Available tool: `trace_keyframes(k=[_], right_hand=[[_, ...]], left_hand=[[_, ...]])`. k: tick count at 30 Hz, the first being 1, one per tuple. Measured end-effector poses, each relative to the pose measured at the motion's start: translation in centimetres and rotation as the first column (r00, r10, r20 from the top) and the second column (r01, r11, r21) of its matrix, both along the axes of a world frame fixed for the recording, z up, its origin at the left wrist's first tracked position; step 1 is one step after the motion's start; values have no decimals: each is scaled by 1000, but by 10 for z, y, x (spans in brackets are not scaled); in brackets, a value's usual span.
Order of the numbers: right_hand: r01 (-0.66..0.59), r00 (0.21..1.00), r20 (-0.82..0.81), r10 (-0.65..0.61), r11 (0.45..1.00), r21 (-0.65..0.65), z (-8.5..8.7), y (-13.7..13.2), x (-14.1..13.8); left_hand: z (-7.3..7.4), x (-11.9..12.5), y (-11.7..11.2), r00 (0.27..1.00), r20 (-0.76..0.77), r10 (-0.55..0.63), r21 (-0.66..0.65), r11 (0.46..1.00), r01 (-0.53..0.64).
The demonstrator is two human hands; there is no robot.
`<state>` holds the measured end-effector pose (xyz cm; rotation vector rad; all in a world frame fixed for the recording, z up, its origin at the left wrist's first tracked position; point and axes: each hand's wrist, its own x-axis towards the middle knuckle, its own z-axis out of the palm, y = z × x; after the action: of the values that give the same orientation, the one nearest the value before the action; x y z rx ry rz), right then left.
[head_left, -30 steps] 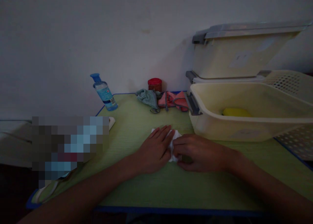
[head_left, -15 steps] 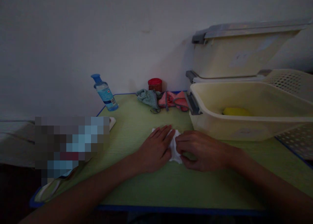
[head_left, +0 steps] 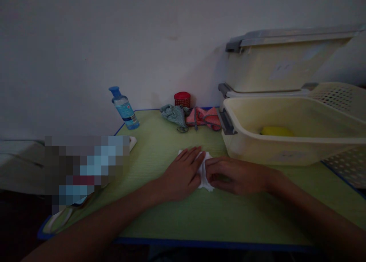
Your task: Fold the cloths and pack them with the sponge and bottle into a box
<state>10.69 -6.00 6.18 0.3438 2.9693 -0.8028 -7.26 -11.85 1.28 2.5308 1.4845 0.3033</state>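
Note:
A small white cloth, perhaps tissue, lies creased on the light green table. My left hand rests flat over its left part, fingers stretched toward the far side. At the cloth's right edge, my right hand has its fingers curled in a pinch on the material; the fingertips are partly hidden. Both hands are close together, with a strip of cloth showing between them.
A cream plastic bin holding something yellow stands at the right, before a lidded box. Farther back are a grey-green cloth, a pink cloth and a red-lidded container. A blue bottle stands at the back left.
The fingers of my right hand have shifted slightly at the cloth's edge, and its wrist sits a little higher. My left hand stays flat in place.

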Motion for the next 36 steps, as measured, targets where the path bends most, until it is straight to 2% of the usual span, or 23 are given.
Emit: trace_keyframes(k=[5, 8, 12, 17, 23, 27, 31, 36], right_hand=[[-28, 999, -22, 28, 1000, 4, 0, 0, -1], [18, 1000, -11, -17, 998, 67, 0, -1, -2], [50, 999, -5, -50, 965, 257, -2, -9, -5], [-1, 1000, -15, 9, 870, 493, -12, -17, -11], [8, 996, -76, 47, 803, 596, -23, -18, -14], [10, 978, -166, 124, 774, 634, -19, -13, -8], [-51, 972, -152, 181, 789, 612, -11, -10, -5], [-94, 980, -117, 162, 889, 448, -11, -9, -6]], left_hand=[[8, -6, 4, 996, 85, -9, -159, 987, 22], [12, -10, 7, 989, 149, 2, -242, 970, 35], [11, -12, 9, 982, 186, 10, -249, 968, 37], [12, -10, 9, 983, 180, 16, -256, 966, 31], [13, -7, 9, 987, 161, 30, -263, 965, 14], [13, -7, 9, 984, 175, 21, -242, 970, 23], [12, -8, 9, 983, 181, 26, -230, 973, 17], [9, -9, 10, 977, 213, 28, -228, 974, 22]])
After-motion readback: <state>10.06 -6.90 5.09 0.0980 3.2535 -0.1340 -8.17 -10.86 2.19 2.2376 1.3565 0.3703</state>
